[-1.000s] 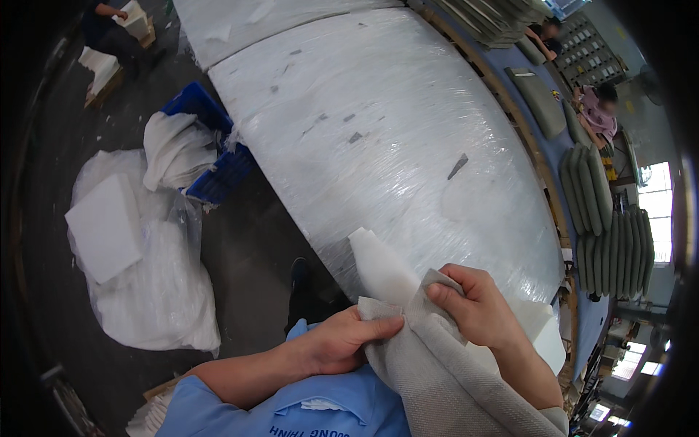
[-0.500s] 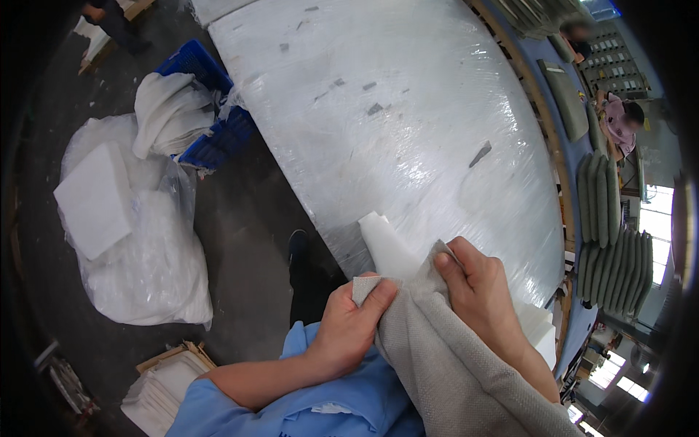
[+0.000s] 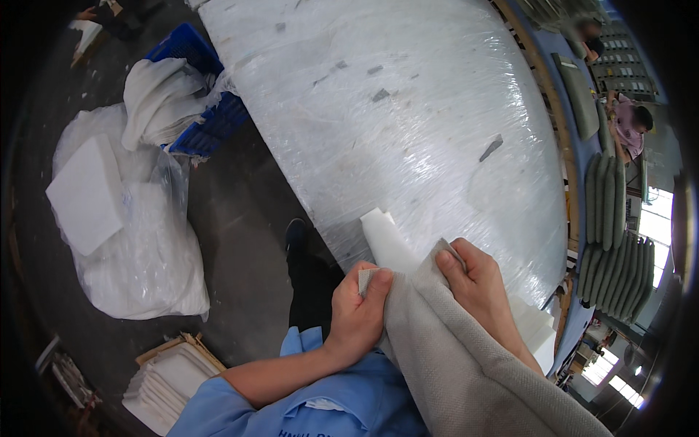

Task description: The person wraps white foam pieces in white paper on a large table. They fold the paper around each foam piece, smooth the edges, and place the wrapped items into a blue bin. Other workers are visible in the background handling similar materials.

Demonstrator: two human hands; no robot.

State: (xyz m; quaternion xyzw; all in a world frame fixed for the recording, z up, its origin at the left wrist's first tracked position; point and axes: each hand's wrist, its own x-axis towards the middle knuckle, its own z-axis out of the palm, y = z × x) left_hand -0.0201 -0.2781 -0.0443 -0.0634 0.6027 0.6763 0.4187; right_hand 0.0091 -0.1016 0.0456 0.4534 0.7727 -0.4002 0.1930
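Observation:
Between my hands hangs a grey woven fabric cover (image 3: 444, 335), running down over my right forearm to the lower edge. My left hand (image 3: 357, 309) is closed on one edge of its mouth, with a corner standing up past the thumb. Opposite it, my right hand (image 3: 473, 280) pinches the other edge between thumb and fingers. A white foam piece (image 3: 389, 237) sticks out beyond the cover's mouth, over the table. How far the foam reaches inside the cover is hidden.
A plastic-wrapped table (image 3: 349, 124) with grey scraps lies ahead. Leftward are a blue crate (image 3: 218, 124) of white padding and a bagged white bundle (image 3: 153, 269). White sheets fill a box (image 3: 171, 379) at lower left. At right, several grey-green cushions (image 3: 619, 277) stand near a person (image 3: 628, 127).
The cover's mouth looks smoother and fuller, and its cloth is less bunched between my hands. My left hand has turned slightly upright. The whole view has shifted a little.

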